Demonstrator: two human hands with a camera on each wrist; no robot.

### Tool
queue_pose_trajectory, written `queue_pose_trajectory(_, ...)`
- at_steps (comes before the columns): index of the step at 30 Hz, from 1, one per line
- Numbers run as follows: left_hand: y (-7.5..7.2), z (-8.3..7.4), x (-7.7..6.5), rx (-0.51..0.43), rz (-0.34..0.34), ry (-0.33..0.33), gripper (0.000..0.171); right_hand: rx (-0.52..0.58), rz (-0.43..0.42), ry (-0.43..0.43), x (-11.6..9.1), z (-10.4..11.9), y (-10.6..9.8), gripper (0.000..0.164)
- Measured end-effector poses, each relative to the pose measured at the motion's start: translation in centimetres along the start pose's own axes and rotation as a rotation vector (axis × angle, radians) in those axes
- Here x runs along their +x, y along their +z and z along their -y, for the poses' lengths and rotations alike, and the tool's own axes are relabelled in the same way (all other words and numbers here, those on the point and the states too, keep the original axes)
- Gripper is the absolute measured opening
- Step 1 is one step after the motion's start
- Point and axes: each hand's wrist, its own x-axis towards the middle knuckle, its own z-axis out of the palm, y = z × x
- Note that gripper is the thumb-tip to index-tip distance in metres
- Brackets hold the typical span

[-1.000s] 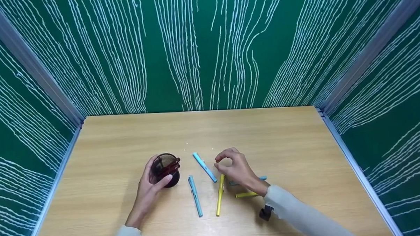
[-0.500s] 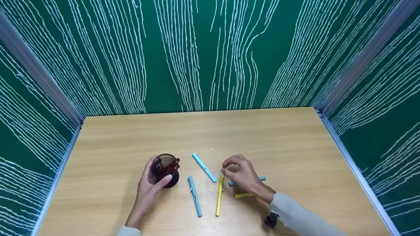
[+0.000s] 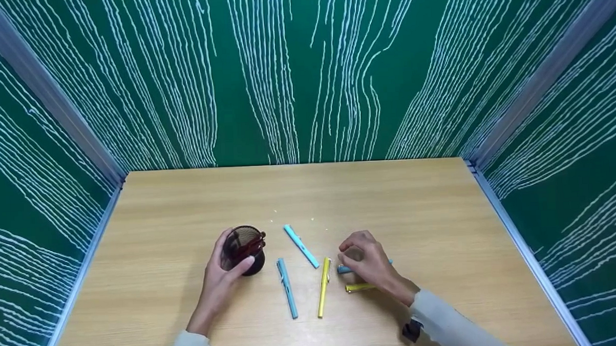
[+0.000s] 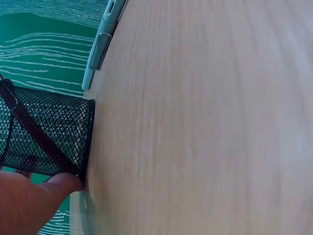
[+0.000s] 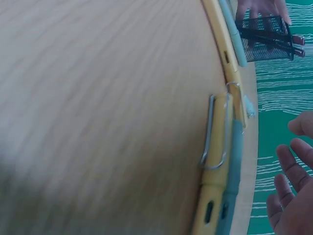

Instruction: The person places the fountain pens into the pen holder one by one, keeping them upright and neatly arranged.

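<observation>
My left hand [image 3: 220,278] holds a black mesh pen cup [image 3: 256,264], which stands on the table with dark red pens [image 3: 249,247] leaning in it. In the left wrist view the thumb presses low on the mesh side. Over two pens at the right hovers my right hand [image 3: 375,263], its fingers loosely bent and nothing visible between them. Beneath it lie a blue pen [image 3: 346,269] and a yellow pen [image 3: 358,287], both partly hidden. A light blue pen [image 3: 301,246], a teal pen [image 3: 287,289] and another yellow pen [image 3: 324,287] lie between the hands.
Green walls with wavy white lines enclose the wooden table [image 3: 160,209] at the back and sides. Grey metal rails [image 3: 521,252] run along its side edges. A few tiny white specks [image 3: 312,219] lie beyond the pens.
My right hand has drawn back to the right and slightly towards me, uncovering more of the blue and yellow pens' ends. The left hand, cup and pens stay in place.
</observation>
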Motion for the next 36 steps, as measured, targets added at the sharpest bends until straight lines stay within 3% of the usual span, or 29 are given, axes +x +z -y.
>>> queue_pose_trajectory(9,0.2,0.0,0.1,-0.016,-0.001,0.004,0.092,-0.017,0.041,0.006,-1.1,-1.7,-0.3,0.011)
queue_pose_trajectory(27,0.0,0.2,0.1,-0.006,-0.003,0.012,0.091,-0.045,0.116,-0.067,-1.8,-3.2,-1.3,0.016)
queue_pose_trajectory(36,0.1,0.1,0.1,0.004,-0.007,0.015,0.090,-0.066,0.134,-0.054,-2.4,-3.9,-1.7,0.018)
